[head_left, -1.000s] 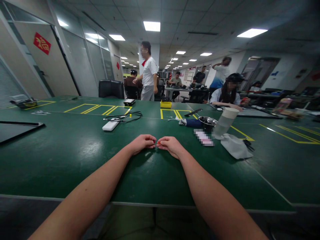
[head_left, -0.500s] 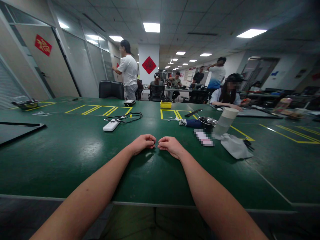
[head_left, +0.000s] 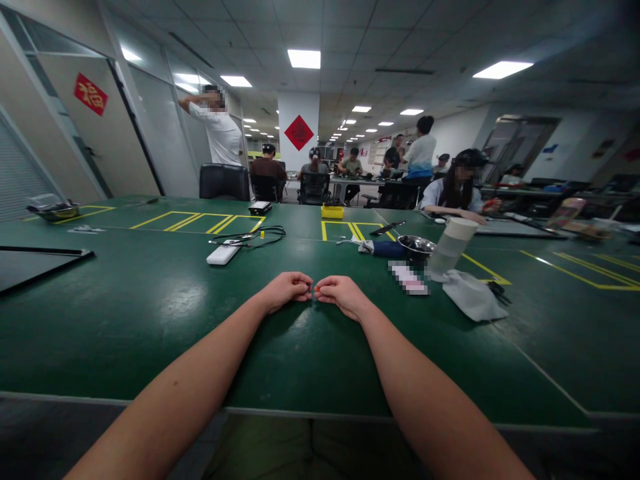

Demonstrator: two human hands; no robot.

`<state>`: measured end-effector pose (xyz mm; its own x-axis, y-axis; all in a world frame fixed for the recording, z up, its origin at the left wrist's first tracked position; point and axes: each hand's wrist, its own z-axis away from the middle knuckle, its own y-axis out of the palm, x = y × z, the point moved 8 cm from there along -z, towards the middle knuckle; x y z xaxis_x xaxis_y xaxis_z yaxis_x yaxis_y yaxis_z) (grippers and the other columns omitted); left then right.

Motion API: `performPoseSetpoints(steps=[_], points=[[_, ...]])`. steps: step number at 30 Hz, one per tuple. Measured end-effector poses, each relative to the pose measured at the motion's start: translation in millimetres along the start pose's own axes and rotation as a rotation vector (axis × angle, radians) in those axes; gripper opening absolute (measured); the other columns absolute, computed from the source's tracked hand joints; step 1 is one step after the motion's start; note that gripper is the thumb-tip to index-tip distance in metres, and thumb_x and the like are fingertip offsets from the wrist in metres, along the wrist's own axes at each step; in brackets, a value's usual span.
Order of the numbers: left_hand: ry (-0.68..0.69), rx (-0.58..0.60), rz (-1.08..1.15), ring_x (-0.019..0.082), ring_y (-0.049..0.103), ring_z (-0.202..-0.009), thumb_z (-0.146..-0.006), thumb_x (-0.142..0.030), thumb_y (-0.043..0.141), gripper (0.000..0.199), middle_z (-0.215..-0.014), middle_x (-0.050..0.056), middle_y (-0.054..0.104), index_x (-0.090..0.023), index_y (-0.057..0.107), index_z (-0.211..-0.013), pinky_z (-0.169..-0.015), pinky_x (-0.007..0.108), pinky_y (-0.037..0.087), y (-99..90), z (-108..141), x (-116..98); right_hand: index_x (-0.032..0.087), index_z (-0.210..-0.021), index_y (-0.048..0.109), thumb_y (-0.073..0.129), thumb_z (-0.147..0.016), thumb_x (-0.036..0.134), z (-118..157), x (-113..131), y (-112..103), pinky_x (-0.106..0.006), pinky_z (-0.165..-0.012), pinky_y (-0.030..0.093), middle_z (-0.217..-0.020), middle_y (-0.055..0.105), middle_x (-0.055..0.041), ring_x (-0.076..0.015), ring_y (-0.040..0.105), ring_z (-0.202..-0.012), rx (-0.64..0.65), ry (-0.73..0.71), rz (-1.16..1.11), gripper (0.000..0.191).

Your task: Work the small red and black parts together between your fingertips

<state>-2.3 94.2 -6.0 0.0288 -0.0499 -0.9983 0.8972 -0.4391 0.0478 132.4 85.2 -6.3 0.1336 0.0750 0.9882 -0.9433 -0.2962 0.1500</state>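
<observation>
My left hand [head_left: 288, 292] and my right hand [head_left: 342, 295] face each other low over the green table [head_left: 195, 347], fingertips a small gap apart. Thumb and fingers of the left are pinched, with a tiny dark thing between them, too small to name. The right is pinched as well, and a small orange-red spot shows at its fingertips; what it is cannot be made out. Beyond the left hand lies a white power bank-like block [head_left: 223, 253] beside a coiled black cable [head_left: 265, 233].
To the right are a pixelated flat thing [head_left: 409, 277], a metal bowl [head_left: 417, 245], a tilted translucent container [head_left: 451, 250] and a pale cloth bag [head_left: 473, 295]. A yellow box [head_left: 332, 211] stands farther back. A black-edged panel [head_left: 35, 267] lies left. Several people are beyond the table.
My hands stay almost in place, and the orange-red spot now shows at my right fingertips. In the background, a standing person at left has shifted left and raised an arm.
</observation>
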Motion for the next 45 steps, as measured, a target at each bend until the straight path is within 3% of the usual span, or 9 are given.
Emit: performPoseSetpoints(steps=[8, 12, 19, 22, 26, 33, 38, 45], points=[[-0.012, 0.009, -0.014, 0.010, 0.065, -0.069, -0.074, -0.013, 0.065, 0.025, -0.084, 0.008, 0.068, -0.011, 0.063, -0.098, -0.072, 0.024, 0.052, 5.5, 4.9, -6.5, 0.012, -0.081, 0.063, 0.072, -0.064, 0.008, 1.5, 2.1, -1.5, -0.023, -0.062, 0.057, -0.068, 0.067, -0.0037, -0.0122, 0.066, -0.060, -0.023, -0.016, -0.011, 0.019], [0.071, -0.004, -0.047, 0.010, 0.062, -0.068, -0.071, -0.016, 0.067, 0.027, -0.087, 0.006, 0.067, -0.012, 0.064, -0.097, -0.072, 0.025, 0.050, 9.0, 7.1, -16.9, 0.013, -0.077, 0.063, 0.073, -0.063, 0.010, 2.0, 4.3, -1.4, -0.024, -0.062, 0.056, -0.067, 0.066, -0.0037, -0.0133, 0.066, -0.063, -0.051, -0.033, -0.011, 0.017], [0.321, -0.182, -0.565, 0.012, 0.058, -0.066, -0.068, -0.019, 0.066, 0.027, -0.076, 0.000, 0.063, -0.015, 0.063, -0.095, -0.065, 0.023, 0.045, 2.7, 4.9, -35.7, 0.015, -0.085, 0.063, 0.067, -0.062, 0.008, -3.0, 7.1, -4.9, -0.027, -0.067, 0.054, -0.078, 0.065, -0.0030, -0.0155, 0.068, -0.071, -0.085, -0.137, 0.086, 0.025], [0.399, -0.244, -0.701, 0.012, 0.053, -0.061, -0.069, -0.017, 0.064, 0.014, -0.067, -0.002, 0.058, -0.017, 0.059, -0.082, -0.059, 0.022, 0.041, 4.2, 7.2, -41.9, 0.015, -0.090, 0.064, 0.066, -0.061, 0.010, -3.7, 14.4, -7.4, -0.027, -0.070, 0.052, -0.084, 0.065, -0.0030, -0.0145, 0.067, -0.070, -0.115, -0.234, 0.212, 0.029], [0.451, -0.257, -0.787, 0.011, 0.051, -0.061, -0.067, -0.014, 0.063, 0.013, -0.067, -0.003, 0.056, -0.018, 0.054, -0.075, -0.057, 0.022, 0.038, 9.1, 10.0, -45.7, 0.015, -0.092, 0.064, 0.065, -0.062, 0.014, -1.4, 21.3, -5.5, -0.027, -0.070, 0.050, -0.083, 0.065, -0.0028, -0.0147, 0.066, -0.070, -0.113, -0.281, 0.287, 0.030], [0.447, -0.227, -0.795, 0.011, 0.050, -0.060, -0.068, -0.016, 0.063, 0.011, -0.066, -0.003, 0.055, -0.018, 0.055, -0.076, -0.057, 0.022, 0.037, 11.2, 9.8, -44.3, 0.015, -0.094, 0.064, 0.065, -0.062, 0.015, 0.1, 23.1, -1.1, -0.024, -0.062, 0.047, -0.085, 0.067, -0.0029, -0.0130, 0.063, -0.064, -0.084, -0.301, 0.426, 0.031], [0.435, -0.192, -0.780, 0.011, 0.050, -0.060, -0.072, -0.022, 0.062, 0.014, -0.067, -0.003, 0.058, -0.018, 0.061, -0.086, -0.057, 0.022, 0.037, 15.3, 12.9, -44.8, 0.016, -0.093, 0.065, 0.063, -0.067, 0.017, -1.5, 23.4, -0.3, -0.026, -0.067, 0.049, -0.082, 0.068, -0.0036, -0.0147, 0.065, -0.068, -0.039, -0.320, 0.380, 0.026], [0.299, -0.123, -0.420, 0.012, 0.058, -0.062, -0.068, -0.021, 0.067, 0.019, -0.069, 0.000, 0.063, -0.014, 0.058, -0.084, -0.059, 0.022, 0.044, 9.8, 4.6, -35.6, 0.015, -0.079, 0.067, 0.065, -0.067, 0.023, 4.5, 31.8, -2.7, -0.029, -0.071, 0.049, -0.072, 0.069, -0.0037, -0.0167, 0.065, -0.069, -0.121, -0.314, 0.341, 0.014]])
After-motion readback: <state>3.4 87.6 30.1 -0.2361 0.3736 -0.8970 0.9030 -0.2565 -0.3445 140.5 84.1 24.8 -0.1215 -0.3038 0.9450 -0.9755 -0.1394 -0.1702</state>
